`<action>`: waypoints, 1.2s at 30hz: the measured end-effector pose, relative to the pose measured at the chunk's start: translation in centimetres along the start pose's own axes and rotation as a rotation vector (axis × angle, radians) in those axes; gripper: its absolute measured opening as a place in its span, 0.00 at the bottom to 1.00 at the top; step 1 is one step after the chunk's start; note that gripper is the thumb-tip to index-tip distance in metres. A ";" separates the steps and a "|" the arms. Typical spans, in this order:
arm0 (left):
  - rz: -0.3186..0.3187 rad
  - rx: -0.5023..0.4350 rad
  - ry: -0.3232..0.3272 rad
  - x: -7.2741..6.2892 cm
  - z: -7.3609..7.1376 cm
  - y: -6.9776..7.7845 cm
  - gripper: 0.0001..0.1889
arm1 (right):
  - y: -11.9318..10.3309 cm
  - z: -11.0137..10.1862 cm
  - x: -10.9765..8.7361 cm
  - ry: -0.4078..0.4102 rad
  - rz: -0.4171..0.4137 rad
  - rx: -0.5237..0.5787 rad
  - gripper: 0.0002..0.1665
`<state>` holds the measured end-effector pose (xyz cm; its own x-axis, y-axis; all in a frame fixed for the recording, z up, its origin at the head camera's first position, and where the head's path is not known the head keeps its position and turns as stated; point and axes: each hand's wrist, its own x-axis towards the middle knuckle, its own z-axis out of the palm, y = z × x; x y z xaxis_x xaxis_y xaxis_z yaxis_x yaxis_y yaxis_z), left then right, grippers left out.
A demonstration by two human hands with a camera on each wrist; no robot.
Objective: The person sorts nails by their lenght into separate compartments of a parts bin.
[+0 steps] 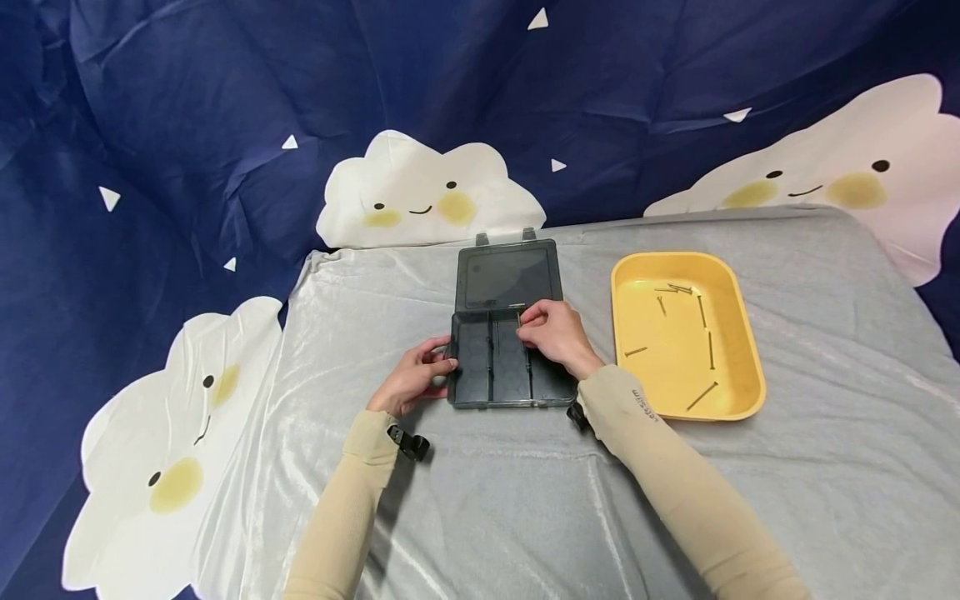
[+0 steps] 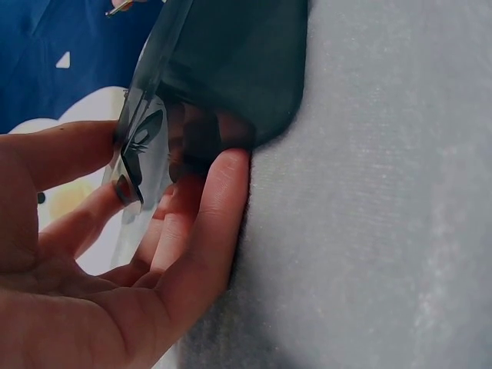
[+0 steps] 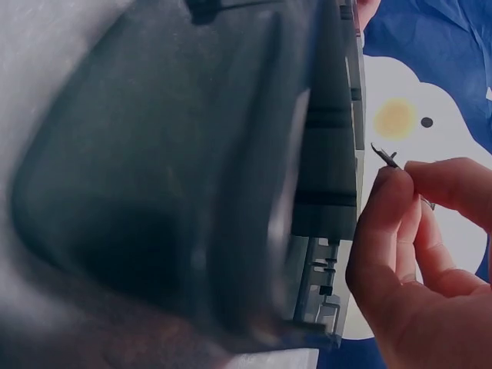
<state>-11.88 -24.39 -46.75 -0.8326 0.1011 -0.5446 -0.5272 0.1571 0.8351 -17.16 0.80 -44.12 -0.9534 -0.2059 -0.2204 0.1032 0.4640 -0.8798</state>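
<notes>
A dark translucent compartment box (image 1: 471, 371) lies on the cloth with its lid (image 1: 510, 275) folded back, two dividers splitting it into three long sections. My left hand (image 1: 412, 375) holds the box's left side, thumb at the wall and other fingers low against its outside, as the left wrist view shows. Over the right divider, my right hand (image 1: 555, 333) pinches a thin metal screw (image 3: 387, 157) between thumb and index finger. Another screw (image 1: 497, 337) lies lengthwise in the middle section. The right hand hides part of the right section.
To the right stands a yellow tray (image 1: 752, 375) with several loose screws (image 1: 702, 396) scattered on its bottom. Grey cloth (image 1: 510, 483) covers the table. Behind it hangs a dark blue curtain (image 1: 600, 100) with white clouds.
</notes>
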 end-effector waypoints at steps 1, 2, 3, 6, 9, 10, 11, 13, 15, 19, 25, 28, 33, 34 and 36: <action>-0.001 0.002 -0.003 -0.2 0.1 0.3 0.31 | 0.0 0.0 0.0 0.004 -0.004 -0.006 0.11; -0.001 0.005 -0.004 -0.5 0.2 0.5 0.31 | 0.0 -0.1 0.0 0.006 -0.006 -0.013 0.12; -0.001 0.007 -0.006 -0.8 0.3 0.8 0.31 | 0.0 -0.1 0.0 0.011 -0.007 -0.020 0.12; 0.008 0.012 -0.009 -1.6 0.5 1.6 0.31 | 0.0 -0.3 0.0 0.024 -0.006 -0.036 0.14; 0.011 0.015 -0.012 -1.7 0.6 1.7 0.31 | -0.1 -0.6 -0.1 0.043 0.000 -0.036 0.14; 0.011 0.015 -0.012 -1.5 0.6 1.5 0.31 | -0.1 -0.7 -0.2 0.050 -0.001 -0.035 0.14; 0.011 0.015 -0.012 -1.3 0.5 1.2 0.31 | -0.2 -0.9 -0.3 0.056 -0.008 -0.037 0.14; 0.005 0.014 -0.012 -0.8 0.3 0.8 0.31 | -0.3 -1.1 -0.4 0.070 -0.026 -0.039 0.14; 0.006 0.012 -0.009 -0.3 0.2 0.3 0.31 | -0.5 -1.4 -0.6 0.078 -0.046 -0.041 0.14; 0.016 -0.003 0.003 0.1 0.1 -0.2 0.32 | -1.2 -2.1 -1.1 0.100 -0.081 -0.044 0.13; 0.024 -0.008 0.010 0.2 0.2 -0.5 0.30 | -2.0 -3.6 -2.0 0.145 -0.121 -0.072 0.12; 0.023 -0.009 0.015 0.1 0.3 -0.5 0.29 | -2.2 -4.4 -2.4 0.162 -0.137 -0.091 0.12; 0.022 -0.012 0.020 0.0 0.3 -0.5 0.30 | -2.1 -5.7 -2.9 0.187 -0.161 -0.121 0.13; 0.020 -0.013 0.019 0.1 0.3 -0.5 0.30 | -2.1 -5.9 -3.0 0.193 -0.164 -0.125 0.13; 0.017 -0.015 0.022 0.1 0.2 -0.5 0.29 | -1.9 -6.3 -3.3 0.201 -0.171 -0.134 0.12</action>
<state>-11.66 -24.21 -47.30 -0.8450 0.0819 -0.5285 -0.5151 0.1412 0.8454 -15.96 6.00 -39.08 -0.9921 -0.1225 0.0262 -0.0898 0.5496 -0.8306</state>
